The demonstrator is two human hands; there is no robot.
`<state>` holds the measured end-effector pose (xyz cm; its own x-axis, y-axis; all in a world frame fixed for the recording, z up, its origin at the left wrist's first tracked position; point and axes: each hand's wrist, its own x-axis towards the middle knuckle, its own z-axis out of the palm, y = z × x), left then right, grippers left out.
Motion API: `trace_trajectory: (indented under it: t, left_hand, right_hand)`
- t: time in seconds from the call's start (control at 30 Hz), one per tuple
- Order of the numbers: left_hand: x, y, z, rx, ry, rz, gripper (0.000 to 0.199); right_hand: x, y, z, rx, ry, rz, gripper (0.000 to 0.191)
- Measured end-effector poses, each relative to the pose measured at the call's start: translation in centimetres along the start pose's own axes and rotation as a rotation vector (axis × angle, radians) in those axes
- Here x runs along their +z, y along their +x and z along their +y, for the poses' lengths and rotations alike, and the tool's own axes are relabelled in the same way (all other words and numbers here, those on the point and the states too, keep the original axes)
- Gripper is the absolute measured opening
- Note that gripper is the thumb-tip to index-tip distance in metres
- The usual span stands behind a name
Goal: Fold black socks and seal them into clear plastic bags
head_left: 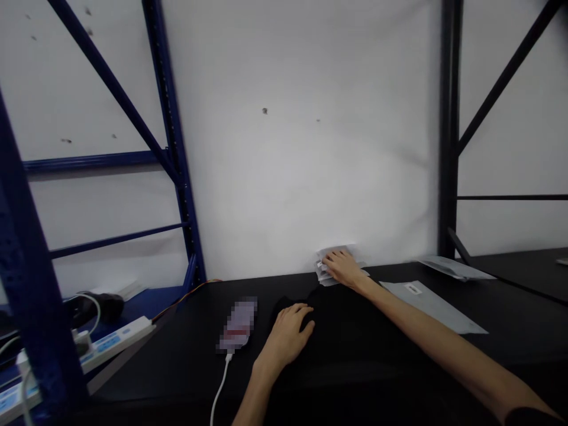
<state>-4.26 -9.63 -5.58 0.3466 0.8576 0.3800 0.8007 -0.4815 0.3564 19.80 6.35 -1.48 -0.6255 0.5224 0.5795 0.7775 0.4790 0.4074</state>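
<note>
My right hand [342, 268] is stretched far forward to the wall, its fingers lying over a small pile of pale plastic mailing bags [326, 278]. The bags partly stick out behind and below the fingers; how many there are I cannot tell. Closer to me, my left hand [287, 332] rests on the black table [355, 349] with its fingers apart and nothing seen in them. Something black lies under or just behind those fingers, too dark to make out. To the right of my right forearm lies a flat grey mailing bag [437, 307] with a small white label [412, 288].
A phone [239, 325] with a white charging cable [219, 387] lies left of my left hand. Another pale mailing bag [457, 268] lies at the back right. Blue rack posts [171, 118] and a power strip [118, 337] stand left; a dark post [449, 130] rises right.
</note>
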Motion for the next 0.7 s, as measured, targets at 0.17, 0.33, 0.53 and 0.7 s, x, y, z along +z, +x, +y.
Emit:
trace_trajectory:
  t: [0.17, 0.33, 0.53, 0.7]
  left_hand:
    - [-1.5, 1.0, 1.0, 0.078, -0.119, 0.145, 0.030]
    - [-2.7, 1.5, 2.0, 0.084, -0.229, 0.336, 0.028]
    - [-3.1, 1.8, 2.9, 0.125, -0.237, 0.506, 0.025]
    - [-2.4, 2.2, 2.3, 0.149, -0.212, 0.451, 0.011]
  right_hand:
    - [1.3, -0.2, 0.0, -0.038, -0.009, 0.007, 0.022]
    - [-1.1, -1.2, 0.9, 0.052, 0.140, 0.248, 0.024]
    - [-5.2, -2.5, -2.0, -0.137, 0.552, 0.436, 0.014]
    - [-5.8, -2.8, -5.8, -0.285, 0.617, 0.399, 0.015]
